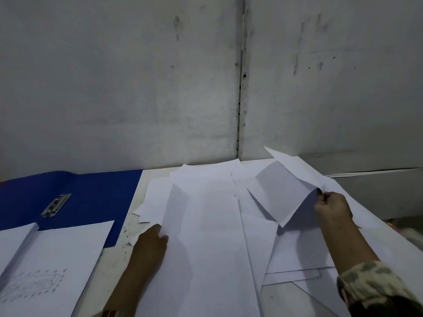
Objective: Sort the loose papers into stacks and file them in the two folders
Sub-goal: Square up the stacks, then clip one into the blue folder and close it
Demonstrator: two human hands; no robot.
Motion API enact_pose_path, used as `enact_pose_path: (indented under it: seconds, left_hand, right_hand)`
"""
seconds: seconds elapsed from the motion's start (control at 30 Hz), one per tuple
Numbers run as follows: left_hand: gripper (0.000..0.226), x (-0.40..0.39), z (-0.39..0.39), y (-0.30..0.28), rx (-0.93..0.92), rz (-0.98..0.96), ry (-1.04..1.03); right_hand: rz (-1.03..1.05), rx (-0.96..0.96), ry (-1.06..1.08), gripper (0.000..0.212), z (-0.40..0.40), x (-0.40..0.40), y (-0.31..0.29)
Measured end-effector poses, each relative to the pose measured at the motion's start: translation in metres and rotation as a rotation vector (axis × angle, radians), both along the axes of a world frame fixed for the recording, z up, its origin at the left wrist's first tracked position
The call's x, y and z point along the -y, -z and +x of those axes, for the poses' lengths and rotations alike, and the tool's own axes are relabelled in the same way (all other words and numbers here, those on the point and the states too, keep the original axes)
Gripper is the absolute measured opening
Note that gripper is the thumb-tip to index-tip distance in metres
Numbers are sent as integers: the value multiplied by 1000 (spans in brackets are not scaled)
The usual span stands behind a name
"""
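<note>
A wide heap of loose white papers [212, 202] covers the middle and right of the table. My right hand [333, 205] pinches the right edge of a sheet [281, 193] lifted and bent above the heap. My left hand [150, 242] holds the left edge of a long sheet [212, 259] whose near side is raised; its fingers are hidden under the paper. An open blue folder [96, 195] with a metal clip [56, 205] lies at the left. A sheet with a faint drawing [57, 266] rests on its near part.
A grey wall [160, 88] rises directly behind the table. Bare, speckled table top [124, 234] shows between the folder and the heap. A grey ledge [377, 186] stands at the far right. More paper [13, 239] lies at the left edge.
</note>
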State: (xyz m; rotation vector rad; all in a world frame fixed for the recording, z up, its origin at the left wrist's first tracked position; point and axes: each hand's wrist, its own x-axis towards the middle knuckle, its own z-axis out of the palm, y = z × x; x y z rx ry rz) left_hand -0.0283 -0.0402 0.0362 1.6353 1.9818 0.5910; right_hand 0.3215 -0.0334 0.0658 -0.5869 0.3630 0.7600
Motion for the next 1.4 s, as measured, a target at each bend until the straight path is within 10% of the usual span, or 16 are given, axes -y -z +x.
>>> enact_pose_path:
  seconds: [0.3, 0.5, 1.13, 1.4]
  left_hand:
    - [39, -6, 18, 6, -19, -5, 85]
    - [42, -8, 15, 7, 27, -26, 72]
    - [67, -25, 0, 5, 199, -265, 61]
    - [63, -21, 0, 5, 285, -228, -9]
  right_hand:
    - [-228, 160, -137, 31, -34, 6, 27]
    - [-643, 741, -339, 47, -54, 18, 45]
    - [-663, 1262, -1038, 47, -79, 25, 39]
    - [-713, 1379, -1018, 62, -63, 34, 36]
